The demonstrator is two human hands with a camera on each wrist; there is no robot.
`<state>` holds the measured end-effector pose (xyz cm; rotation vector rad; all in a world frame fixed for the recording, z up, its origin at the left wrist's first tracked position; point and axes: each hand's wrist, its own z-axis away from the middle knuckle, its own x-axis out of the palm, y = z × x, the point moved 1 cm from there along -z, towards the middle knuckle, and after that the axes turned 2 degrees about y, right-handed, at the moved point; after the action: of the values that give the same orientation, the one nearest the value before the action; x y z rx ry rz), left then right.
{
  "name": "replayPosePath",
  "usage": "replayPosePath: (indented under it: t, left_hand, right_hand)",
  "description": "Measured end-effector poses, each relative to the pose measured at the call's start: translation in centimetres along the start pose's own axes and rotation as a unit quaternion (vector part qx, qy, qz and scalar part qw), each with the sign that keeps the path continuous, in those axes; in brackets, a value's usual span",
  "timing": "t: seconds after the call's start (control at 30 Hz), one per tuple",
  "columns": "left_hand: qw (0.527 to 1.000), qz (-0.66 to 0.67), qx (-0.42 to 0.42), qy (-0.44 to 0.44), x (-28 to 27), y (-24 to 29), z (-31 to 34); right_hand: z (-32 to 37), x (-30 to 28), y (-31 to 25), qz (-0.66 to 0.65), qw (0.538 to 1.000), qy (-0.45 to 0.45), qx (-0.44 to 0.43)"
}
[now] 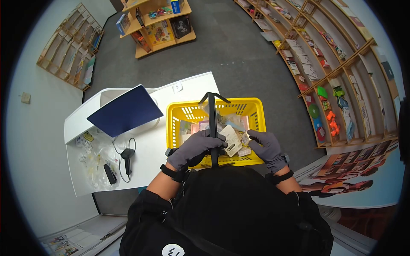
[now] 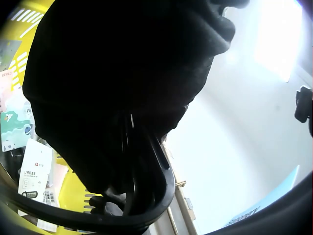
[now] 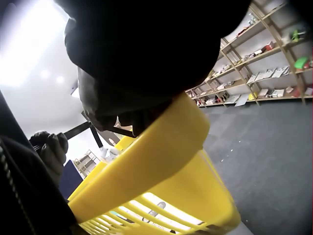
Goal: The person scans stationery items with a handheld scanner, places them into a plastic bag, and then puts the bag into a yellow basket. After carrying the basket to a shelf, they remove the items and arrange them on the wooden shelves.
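Note:
A yellow basket (image 1: 259,112) stands in front of me, its black handle (image 1: 212,112) raised across the middle. My left hand (image 1: 194,147), in a grey glove, grips the handle at its near part; the left wrist view shows the handle (image 2: 159,183) beside the dark glove. My right hand (image 1: 269,147), also gloved, is over the basket's near right corner, fingers bent inward. I cannot tell whether its fingertips pinch anything. A white printed card pack (image 1: 232,141) lies tilted among other packets between the hands. In the right wrist view the glove overlaps the yellow rim (image 3: 161,152).
The basket is at the right end of a white counter (image 1: 171,170). On it are a dark blue screen (image 1: 126,112), a corded scanner (image 1: 127,157), a black object (image 1: 109,174) and clear plastic packaging (image 1: 95,160). Shelves (image 1: 341,70) line the right wall; a display stand (image 1: 164,32) is ahead.

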<state>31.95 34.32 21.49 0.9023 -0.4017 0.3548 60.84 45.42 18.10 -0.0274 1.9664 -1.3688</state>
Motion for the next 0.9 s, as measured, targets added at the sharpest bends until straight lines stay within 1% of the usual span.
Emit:
replayPosePath:
  t: [0.1, 0.13, 0.17, 0.23, 0.27, 0.3, 0.33, 0.37, 0.43, 0.47, 0.53, 0.57, 0.73, 0.83, 0.9]
  left_hand:
    - [1.0, 0.012, -0.003, -0.015, 0.5, 0.3, -0.2]
    - [1.0, 0.023, -0.002, -0.017, 0.5, 0.3, -0.1]
    - [0.999, 0.032, -0.002, -0.002, 0.3, 0.0, -0.2]
    - [0.999, 0.003, -0.03, -0.036, -0.5, -0.3, -0.8]
    - [0.998, -0.023, -0.037, -0.037, -0.4, 0.1, -0.9]
    - [0.997, -0.047, -0.043, -0.036, -0.5, 0.4, -1.1]
    - [0.997, -0.042, -0.043, -0.05, -1.0, 0.2, -1.7]
    - [0.996, -0.037, -0.042, -0.065, -1.5, -0.3, -2.1]
    - [0.986, -0.161, -0.019, -0.028, 0.1, 2.4, 0.5]
    - [0.989, -0.145, -0.015, -0.013, -0.6, 1.9, 0.0]
    - [0.972, -0.212, 0.069, -0.074, -2.0, 0.4, -1.8]
    - [0.956, -0.25, 0.111, -0.107, -2.4, 0.2, -1.7]
    - [0.944, -0.277, 0.138, -0.113, -2.9, -0.4, -2.4]
    - [0.949, -0.277, 0.112, -0.102, -2.6, -0.6, -2.6]
    - [0.954, -0.263, 0.11, -0.097, -2.6, -0.5, -2.4]
  right_hand:
    - [0.0, 0.4, -0.6, 0.067, 0.997, -0.009, -0.035]
    - [0.1, 0.6, -0.9, 0.061, 0.997, -0.017, -0.037]
    - [0.4, 0.5, -1.1, 0.097, 0.994, -0.012, -0.056]
    - [0.5, 0.7, -1.3, 0.159, 0.982, -0.01, -0.105]
    - [0.5, 0.9, -1.1, 0.144, 0.982, -0.034, -0.118]
    - [0.5, 1.1, -0.7, 0.15, 0.982, -0.042, -0.108]
    - [0.6, 1.5, -0.4, 0.157, 0.981, -0.052, -0.099]
    - [0.8, 1.9, -0.2, 0.143, 0.98, -0.08, -0.114]
    - [0.9, 2.2, 0.2, 0.137, 0.979, -0.026, -0.15]
    - [0.8, 2.6, 0.2, 0.131, 0.977, -0.045, -0.16]
    - [1.0, 2.7, 0.3, 0.111, 0.983, -0.055, -0.138]
    - [0.9, 2.7, 0.3, 0.103, 0.985, -0.054, -0.125]
    - [0.8, 2.7, 0.2, 0.099, 0.985, -0.055, -0.134]
    - [0.9, 2.7, 0.3, 0.106, 0.983, -0.055, -0.137]
    - [0.8, 2.7, 0.2, 0.105, 0.983, -0.057, -0.137]
